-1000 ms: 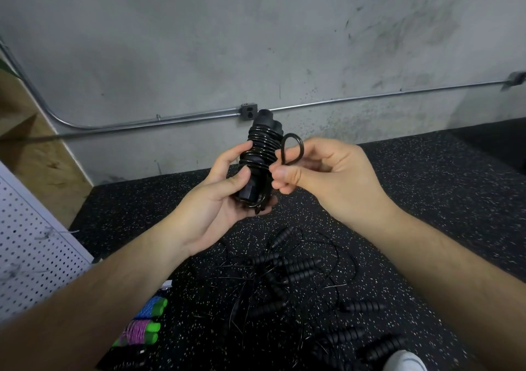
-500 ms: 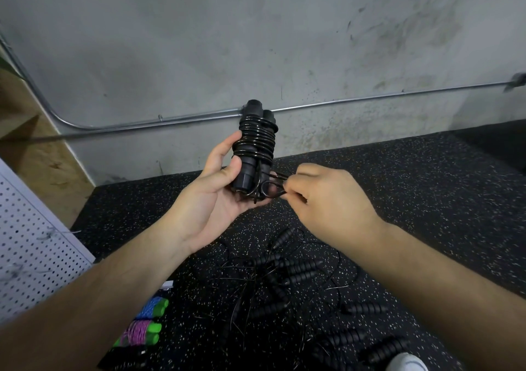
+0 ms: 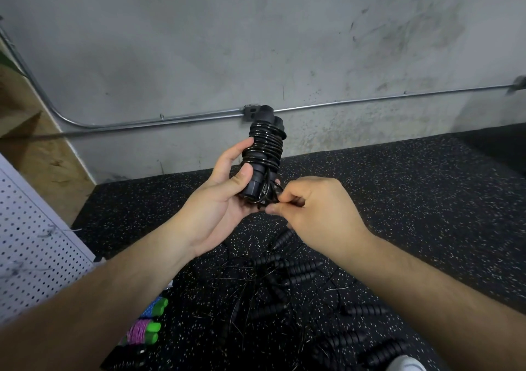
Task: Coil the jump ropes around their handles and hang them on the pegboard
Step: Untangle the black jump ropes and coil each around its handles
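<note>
Black jump-rope bundle gripped in the left hand; right hand pinching its loose end should tuck it snugly under a coil

We had a single view, from a camera worn on the head, which looked forward and down over both forearms at the hands close in front; beyond them it faced the grey wall and took in the speckled floor, with the pegboard at its left edge
</note>
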Available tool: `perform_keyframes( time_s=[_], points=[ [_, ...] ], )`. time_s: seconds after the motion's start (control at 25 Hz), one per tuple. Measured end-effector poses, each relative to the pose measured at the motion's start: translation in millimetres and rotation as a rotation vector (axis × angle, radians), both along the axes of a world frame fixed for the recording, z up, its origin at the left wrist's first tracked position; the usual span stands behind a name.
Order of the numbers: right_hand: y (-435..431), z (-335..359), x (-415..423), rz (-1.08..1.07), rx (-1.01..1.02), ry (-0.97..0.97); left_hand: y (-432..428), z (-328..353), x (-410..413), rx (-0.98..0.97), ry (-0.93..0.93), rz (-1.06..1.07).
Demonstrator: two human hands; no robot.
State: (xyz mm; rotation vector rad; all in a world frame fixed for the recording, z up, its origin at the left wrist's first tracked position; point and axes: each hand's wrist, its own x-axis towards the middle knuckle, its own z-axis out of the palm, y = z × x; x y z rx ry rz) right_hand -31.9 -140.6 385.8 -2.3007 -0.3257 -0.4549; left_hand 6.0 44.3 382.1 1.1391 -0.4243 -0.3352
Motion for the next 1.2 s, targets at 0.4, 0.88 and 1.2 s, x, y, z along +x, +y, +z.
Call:
perform_keyframes(
  time_s=[0.4,0.88,1.2],
  points=[
    [-9.0,4.0,4.0,-0.037,-0.051,-0.142,1.5,0.4,-0.2,0.046,-0.033,0.002],
    [0.2,-6.9,5.7,0.121,0.121,-0.134,1.7,-1.0,4.0,-0.021,-0.016,0.033],
    [-1.5,0.9,8.9,-0.035,0.358,-0.024,-7.4,-7.7,-0.7,-0.017,0.047,-0.002]
  ],
)
